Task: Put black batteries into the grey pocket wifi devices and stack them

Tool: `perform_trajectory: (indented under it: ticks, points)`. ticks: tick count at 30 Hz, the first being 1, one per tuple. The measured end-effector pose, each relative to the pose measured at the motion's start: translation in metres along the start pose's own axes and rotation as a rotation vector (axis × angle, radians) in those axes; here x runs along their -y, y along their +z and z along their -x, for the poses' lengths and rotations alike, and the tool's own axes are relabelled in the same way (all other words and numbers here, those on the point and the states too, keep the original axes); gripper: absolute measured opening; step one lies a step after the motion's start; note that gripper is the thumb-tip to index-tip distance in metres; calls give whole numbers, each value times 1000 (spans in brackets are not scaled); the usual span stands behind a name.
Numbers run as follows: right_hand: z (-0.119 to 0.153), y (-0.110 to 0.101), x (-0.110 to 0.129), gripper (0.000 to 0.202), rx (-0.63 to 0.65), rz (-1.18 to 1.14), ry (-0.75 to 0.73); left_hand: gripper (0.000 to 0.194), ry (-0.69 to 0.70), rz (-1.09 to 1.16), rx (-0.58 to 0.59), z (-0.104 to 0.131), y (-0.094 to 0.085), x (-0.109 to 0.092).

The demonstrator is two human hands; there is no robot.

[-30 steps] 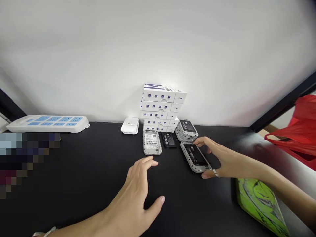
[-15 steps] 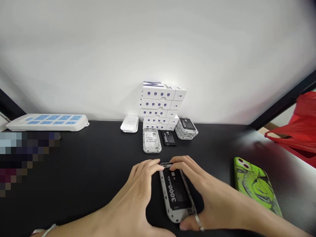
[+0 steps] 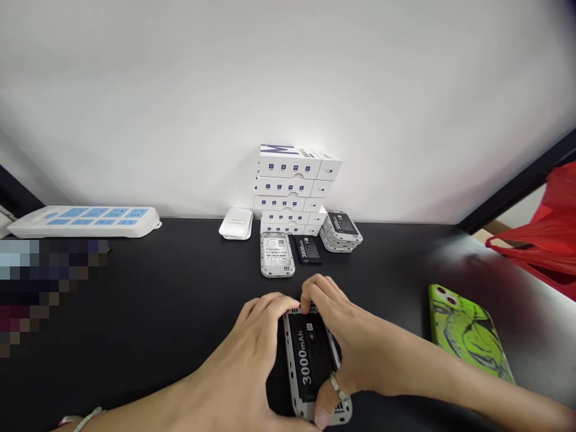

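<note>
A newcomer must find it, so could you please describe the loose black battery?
Find the stack of white boxes by the wall. In front lies the loose battery, right of the empty device; unlike the other visible batteries, it sits in no device.

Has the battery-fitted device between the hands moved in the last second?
Yes. Against the white box stack, the battery-fitted device has shifted left and toward the person.

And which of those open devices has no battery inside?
The open device directly before the white boxes: its printed label shows. The nearest device and the device topping the pile both hold black batteries.
</note>
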State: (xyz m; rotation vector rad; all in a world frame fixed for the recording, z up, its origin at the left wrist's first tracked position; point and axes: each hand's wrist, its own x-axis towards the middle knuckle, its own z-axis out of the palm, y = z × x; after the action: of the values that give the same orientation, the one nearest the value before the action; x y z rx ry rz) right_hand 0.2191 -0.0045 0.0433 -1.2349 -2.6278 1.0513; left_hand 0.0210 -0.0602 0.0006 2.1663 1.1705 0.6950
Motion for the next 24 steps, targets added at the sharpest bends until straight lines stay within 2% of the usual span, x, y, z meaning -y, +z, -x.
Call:
perform_trajectory:
  ticks: [5, 9, 11, 14, 16, 18, 22, 24]
  points:
    - [18, 3, 3, 54, -99, -104, 18, 98, -48, 46, -2, 1, 0, 1]
    - [33, 9, -1, 53, -36, -503, 74, 101, -56, 57, 4, 0, 1, 4]
    - [33, 12, -3, 51, -40, -682, 27, 102, -50, 54, 9, 0, 1, 4]
    - [24, 8, -8, 37, -184, -812, -26, 105, -54, 33, 10, -1, 2, 5]
    - [15, 1, -15, 29, -329, -817, 1, 107, -67, 13, 12, 0, 2, 5]
    - [5, -9, -25, 26, -392, -769, 65, 108, -77, 5, 23, 0, 4, 7]
    - [-11, -22, -46, 24, -314, -635, 139, 108, -73, 20, 4, 2, 7, 11]
    - [-16, -22, -54, 26, -324, -596, 152, 109, -75, 28, 7, 2, 7, 10]
